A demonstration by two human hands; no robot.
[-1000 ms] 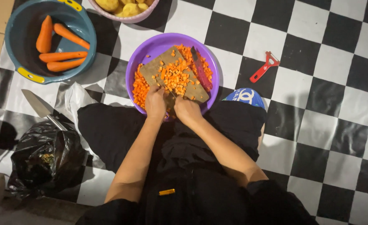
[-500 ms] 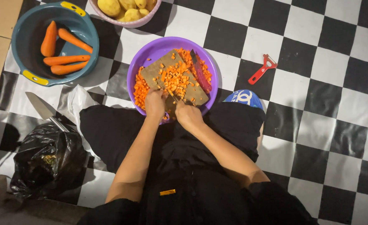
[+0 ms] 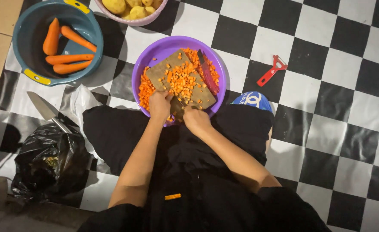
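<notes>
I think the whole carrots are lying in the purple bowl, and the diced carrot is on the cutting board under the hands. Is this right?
Not quite. In the head view the whole carrots lie in the blue bowl at upper left, not the purple one. The diced carrot is indeed on the cutting board, which sits in the purple bowl, by both hands.

We see a crumpled black plastic bag [image 3: 48,165] on the checkered floor at lower left, and a blue item with white markings [image 3: 252,99], partly hidden, beside the knee.

The potato bowl [image 3: 148,19] (top edge) is cut off.
</notes>
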